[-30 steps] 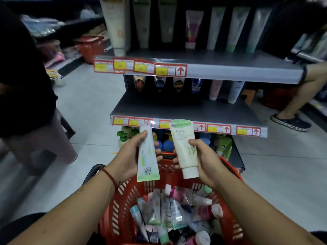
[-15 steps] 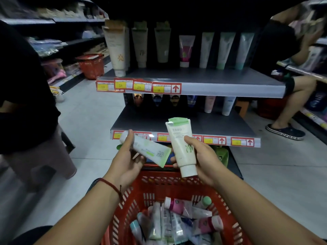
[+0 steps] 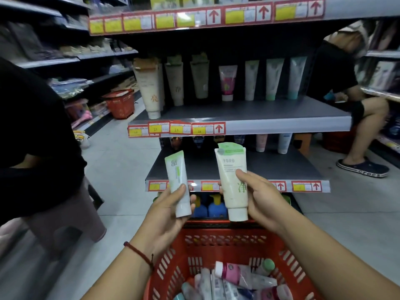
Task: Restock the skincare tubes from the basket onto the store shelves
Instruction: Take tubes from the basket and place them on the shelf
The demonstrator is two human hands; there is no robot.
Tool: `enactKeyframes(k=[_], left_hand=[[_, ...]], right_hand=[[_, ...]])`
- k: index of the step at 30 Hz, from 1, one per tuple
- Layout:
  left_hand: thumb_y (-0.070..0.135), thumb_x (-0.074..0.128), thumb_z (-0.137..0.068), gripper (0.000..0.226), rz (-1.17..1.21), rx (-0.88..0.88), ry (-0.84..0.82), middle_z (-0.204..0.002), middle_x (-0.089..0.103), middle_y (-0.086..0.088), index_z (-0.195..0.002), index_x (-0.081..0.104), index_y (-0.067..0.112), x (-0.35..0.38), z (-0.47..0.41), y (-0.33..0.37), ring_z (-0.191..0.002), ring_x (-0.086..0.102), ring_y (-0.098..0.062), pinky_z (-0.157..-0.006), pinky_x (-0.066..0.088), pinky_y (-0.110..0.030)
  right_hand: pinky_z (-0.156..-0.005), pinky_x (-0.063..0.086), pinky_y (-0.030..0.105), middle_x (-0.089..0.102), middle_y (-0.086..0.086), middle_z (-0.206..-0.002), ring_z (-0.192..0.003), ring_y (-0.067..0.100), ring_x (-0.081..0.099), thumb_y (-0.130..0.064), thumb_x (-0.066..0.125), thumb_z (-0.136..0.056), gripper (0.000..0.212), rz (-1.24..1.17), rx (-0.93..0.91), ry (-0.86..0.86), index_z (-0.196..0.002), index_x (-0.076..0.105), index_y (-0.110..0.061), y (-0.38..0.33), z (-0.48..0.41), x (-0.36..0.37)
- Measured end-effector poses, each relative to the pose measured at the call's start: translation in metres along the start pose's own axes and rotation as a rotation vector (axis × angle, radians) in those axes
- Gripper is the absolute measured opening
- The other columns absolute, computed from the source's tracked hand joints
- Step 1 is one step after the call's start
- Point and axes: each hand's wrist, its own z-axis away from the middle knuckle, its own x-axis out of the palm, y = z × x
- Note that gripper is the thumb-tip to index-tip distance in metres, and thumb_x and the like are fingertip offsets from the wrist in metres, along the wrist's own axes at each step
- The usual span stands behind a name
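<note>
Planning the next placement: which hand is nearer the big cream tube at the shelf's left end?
Left. The left hand is below the cream tube; the right hand is farther right.

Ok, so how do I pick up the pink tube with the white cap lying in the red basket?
Probably come straight down from above and pinch the pink tube across its middle. It lies flat on top of the other tubes in the red basket, white cap pointing left, with nothing covering it.
</note>
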Motion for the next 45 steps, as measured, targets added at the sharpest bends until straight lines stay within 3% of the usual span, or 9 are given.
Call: enactKeyframes(k=[6, 10, 17, 26, 31, 34, 38, 42, 45], left_hand=[[0.025, 0.064, -0.093, 0.04, -0.134, 0.12, -0.058, -0.107, 0.062, -0.016, -0.128, 0.061, 0.005, 0.027, -0.005, 0.025, -0.083, 0.064, -0.022, -0.068, 0.055, -0.033], [0.024, 0.066, -0.093, 0.037, -0.165, 0.177, -0.059, -0.108, 0.068, -0.018, -0.125, 0.063, 0.005, 0.042, -0.009, 0.043, -0.101, 0.065, -0.03, -0.089, 0.055, -0.045], [0.025, 0.069, -0.093, 0.033, -0.363, 0.295, -0.054, -0.114, 0.074, -0.013, -0.122, 0.066, 0.009, 0.068, -0.025, 0.086, -0.106, 0.071, -0.028, -0.097, 0.055, -0.045], [0.017, 0.068, -0.094, 0.023, -0.464, 0.411, -0.014, -0.113, 0.075, -0.007, -0.117, 0.063, 0.015, 0.095, -0.062, 0.144, -0.101, 0.074, -0.022, -0.082, 0.061, -0.038], [0.019, 0.067, -0.095, 0.027, -0.493, 0.456, 0.025, -0.119, 0.072, -0.009, -0.122, 0.062, 0.014, 0.094, -0.088, 0.171, -0.105, 0.073, -0.025, -0.088, 0.061, -0.047], [0.021, 0.068, -0.095, 0.032, -0.503, 0.471, 0.045, -0.118, 0.073, -0.01, -0.125, 0.061, 0.012, 0.087, -0.103, 0.181, -0.103, 0.074, -0.027, -0.086, 0.061, -0.047], [0.023, 0.067, -0.095, 0.031, -0.521, 0.478, 0.058, -0.117, 0.074, -0.007, -0.125, 0.061, 0.014, 0.072, -0.119, 0.193, -0.104, 0.073, -0.026, -0.089, 0.06, -0.047], [0.021, 0.066, -0.096, 0.028, -0.537, 0.493, 0.046, -0.115, 0.075, -0.005, -0.122, 0.062, 0.014, 0.061, -0.133, 0.203, -0.106, 0.073, -0.024, -0.091, 0.059, -0.045], [0.019, 0.065, -0.096, 0.027, -0.531, 0.503, 0.034, -0.113, 0.076, -0.002, -0.122, 0.062, 0.013, 0.055, -0.14, 0.207, -0.106, 0.073, -0.023, -0.093, 0.058, -0.044]], right_hand=[[-0.087, 0.055, 0.045, 0.07, 0.024, -0.119, -0.103, 0.034, 0.068, -0.021, 0.053, -0.1, 0.035, 0.012, -0.035, -0.031, -0.13, 0.062, -0.004, -0.026, -0.006, 0.011], [-0.082, 0.057, 0.045, 0.07, 0.026, -0.118, -0.102, 0.037, 0.067, -0.021, 0.054, -0.101, 0.034, 0.029, -0.058, -0.05, -0.128, 0.062, -0.003, -0.044, -0.012, 0.023], [-0.102, 0.052, 0.051, 0.071, 0.017, -0.121, -0.117, 0.034, 0.066, -0.021, 0.056, -0.101, 0.032, 0.085, -0.117, -0.079, -0.129, 0.064, -0.007, -0.077, -0.028, 0.046], [-0.089, 0.059, 0.048, 0.076, 0.013, -0.11, -0.104, 0.029, 0.073, -0.019, 0.063, -0.098, 0.028, 0.196, -0.209, -0.021, -0.123, 0.066, -0.007, -0.118, -0.078, 0.072], [-0.063, 0.059, 0.029, 0.079, 0.005, -0.099, -0.087, 0.018, 0.077, -0.019, 0.067, -0.096, 0.019, 0.272, -0.283, 0.019, -0.113, 0.071, -0.011, -0.146, -0.121, 0.099], [-0.08, 0.062, 0.038, 0.076, 0.01, -0.109, -0.099, 0.023, 0.074, -0.013, 0.066, -0.096, 0.025, 0.21, -0.306, 0.033, -0.12, 0.067, -0.007, -0.158, -0.165, 0.122], [-0.082, 0.059, 0.035, 0.072, 0.012, -0.119, -0.1, 0.022, 0.071, -0.01, 0.065, -0.096, 0.035, 0.161, -0.363, 0.028, -0.13, 0.059, -0.006, -0.16, -0.234, 0.152], [-0.098, 0.055, 0.049, 0.072, 0.013, -0.119, -0.107, 0.028, 0.07, -0.011, 0.067, -0.094, 0.034, 0.203, -0.39, 0.011, -0.127, 0.063, -0.008, -0.146, -0.3, 0.167], [-0.099, 0.054, 0.051, 0.071, 0.014, -0.12, -0.11, 0.03, 0.068, -0.009, 0.065, -0.095, 0.027, 0.227, -0.406, -0.018, -0.122, 0.066, -0.01, -0.132, -0.333, 0.172]])
